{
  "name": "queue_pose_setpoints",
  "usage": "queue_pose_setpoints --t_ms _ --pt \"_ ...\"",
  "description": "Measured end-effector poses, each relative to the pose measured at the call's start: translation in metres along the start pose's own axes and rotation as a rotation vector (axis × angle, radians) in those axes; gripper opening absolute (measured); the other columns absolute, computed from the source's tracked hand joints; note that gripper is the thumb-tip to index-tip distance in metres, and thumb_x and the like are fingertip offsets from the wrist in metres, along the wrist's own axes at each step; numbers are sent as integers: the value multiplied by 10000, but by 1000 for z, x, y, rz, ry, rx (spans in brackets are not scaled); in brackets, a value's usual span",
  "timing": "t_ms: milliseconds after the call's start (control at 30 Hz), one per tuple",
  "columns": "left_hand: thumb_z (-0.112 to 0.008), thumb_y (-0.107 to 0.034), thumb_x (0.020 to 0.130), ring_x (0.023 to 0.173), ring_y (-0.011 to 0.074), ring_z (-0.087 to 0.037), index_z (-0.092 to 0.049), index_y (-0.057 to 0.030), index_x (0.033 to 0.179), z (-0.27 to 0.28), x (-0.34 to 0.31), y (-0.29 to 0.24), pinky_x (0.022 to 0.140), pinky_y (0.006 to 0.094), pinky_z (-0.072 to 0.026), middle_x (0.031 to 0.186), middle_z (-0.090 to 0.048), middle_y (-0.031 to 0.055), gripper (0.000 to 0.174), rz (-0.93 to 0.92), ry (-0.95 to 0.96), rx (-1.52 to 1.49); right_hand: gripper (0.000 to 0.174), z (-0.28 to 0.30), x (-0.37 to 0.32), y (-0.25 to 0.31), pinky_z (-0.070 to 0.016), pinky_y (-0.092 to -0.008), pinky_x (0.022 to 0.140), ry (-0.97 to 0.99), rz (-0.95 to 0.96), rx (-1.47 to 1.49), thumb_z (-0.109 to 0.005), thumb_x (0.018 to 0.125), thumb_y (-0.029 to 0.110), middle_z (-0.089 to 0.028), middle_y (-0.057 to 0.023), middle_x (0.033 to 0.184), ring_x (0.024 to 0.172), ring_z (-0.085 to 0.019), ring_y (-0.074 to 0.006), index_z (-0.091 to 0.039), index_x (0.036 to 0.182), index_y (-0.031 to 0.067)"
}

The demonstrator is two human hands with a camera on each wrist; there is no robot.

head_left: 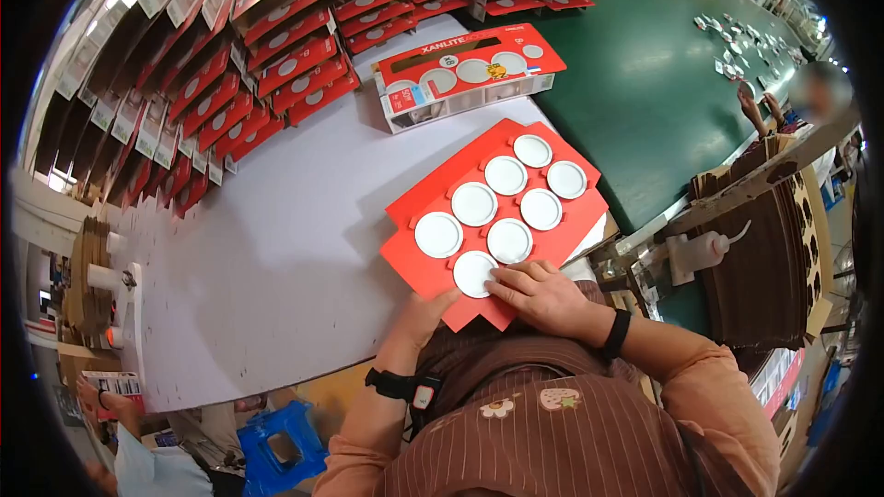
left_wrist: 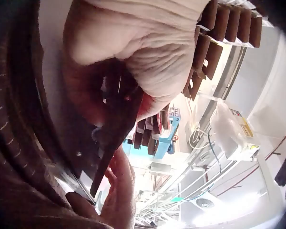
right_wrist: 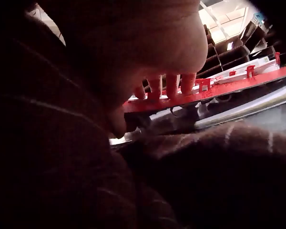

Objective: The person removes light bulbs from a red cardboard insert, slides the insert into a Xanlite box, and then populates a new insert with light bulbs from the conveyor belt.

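At the near edge of the white counter (head_left: 267, 285), right in front of you, is the red card sheet (head_left: 405, 253) with eight white discs (head_left: 476, 274) seated in it. Your right grip (head_left: 545, 301) pinches its near edge, fingers on top and thumb beneath; your left grip (head_left: 425, 317) appears to pinch the near-left margin. Expect a light but springy load: the card would likely flex and crease at its tabs, and the smooth discs may be slippery, so hold the bare margins on both sides. Beyond it stands a printed carton (head_left: 467, 75), with stacked red cartons (head_left: 299, 64) behind; a green counter (head_left: 635, 74) adjoins on the right, where another person (head_left: 815, 97) sits.
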State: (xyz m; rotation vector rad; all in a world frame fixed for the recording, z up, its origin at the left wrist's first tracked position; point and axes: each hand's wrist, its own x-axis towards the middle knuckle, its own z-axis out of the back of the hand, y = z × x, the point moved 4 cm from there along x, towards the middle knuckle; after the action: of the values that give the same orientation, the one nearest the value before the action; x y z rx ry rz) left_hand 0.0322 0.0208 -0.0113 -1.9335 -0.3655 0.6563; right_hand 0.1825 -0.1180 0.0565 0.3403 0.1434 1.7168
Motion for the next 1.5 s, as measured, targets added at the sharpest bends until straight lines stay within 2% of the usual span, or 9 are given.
queue_pose_setpoints --t_ms 167,400,500,567,600,733,933,1100,1500 --pt "-650 -144 832 1033 155 -544 -519 0 1205 1 0 4 888 308 -448 1155 -569 61 420 -31 -77 353 475 3 -9 -1 -413 -371 934 -78 32 -59 -555 807 157 -507 -68 1281 1153 -491 -235 -506 1277 118" --pt "-621 -155 858 1029 149 -540 -510 7 1214 -21 -9 -10 891 302 -440 1158 -565 57 406 -41 -39 270 520 25 -20 -1 -427 -382 899 -137 35 13 -597 746 111 -519 -103 1264 1098 -526 -257 -519 1258 71" --pt "-634 -247 867 875 159 -590 -555 15 1109 -33 -12 -29 742 303 -494 982 -619 61 365 -213 -22 301 541 43 -27 -8 -434 -384 879 -183 -19 53 -615 705 70 -527 -118 1248 1069 -540 -279 -535 1239 58" --pt "-621 -326 883 840 131 -581 -547 4 1119 -43 -14 -37 675 276 -507 982 -613 72 411 49 188 203 528 53 -26 -11 -450 -378 851 -235 -5 75 -616 671 21 -553 -134 1204 1016 -563 -296 -572 1196 52" --pt "-573 -412 901 787 117 -583 -554 2 1106 -49 -13 -44 593 246 -513 969 -608 78 463 -7 226 162 505 56 -28 -16 -458 -376 840 -277 -34 73 -610 672 5 -565 -139 1183 1002 -571 -299 -588 1174 49" --pt "-500 -495 912 678 133 -596 -554 32 1093 -48 -8 -61 496 229 -502 974 -608 86 560 71 101 122 469 66 -24 -21 -477 -373 854 -344 -112 172 -553 661 -129 -597 -161 1135 988 -589 -324 -633 1096 28" --pt "-498 -448 929 684 121 -554 -592 7 1061 -34 -15 -96 530 249 -476 1056 -608 86 483 44 14 138 313 77 -17 -30 -462 -320 882 -353 -182 342 -544 822 -104 -598 -156 1148 1040 -591 -281 -614 1108 3" --pt "-510 -388 931 689 115 -546 -603 -6 1060 -27 -28 -109 541 257 -473 1061 -614 62 414 -55 -33 177 318 92 -12 -38 -449 -301 903 -360 -184 426 -515 838 -113 -602 -144 1145 1047 -587 -230 -604 1121 2" --pt "-552 -300 901 715 134 -563 -611 -37 1073 -33 -27 -75 575 263 -490 1016 -615 54 319 53 -28 153 289 89 -21 -79 -402 -230 885 -380 -277 678 -487 884 -64 -602 -54 1063 980 -522 -103 -568 1159 -28"
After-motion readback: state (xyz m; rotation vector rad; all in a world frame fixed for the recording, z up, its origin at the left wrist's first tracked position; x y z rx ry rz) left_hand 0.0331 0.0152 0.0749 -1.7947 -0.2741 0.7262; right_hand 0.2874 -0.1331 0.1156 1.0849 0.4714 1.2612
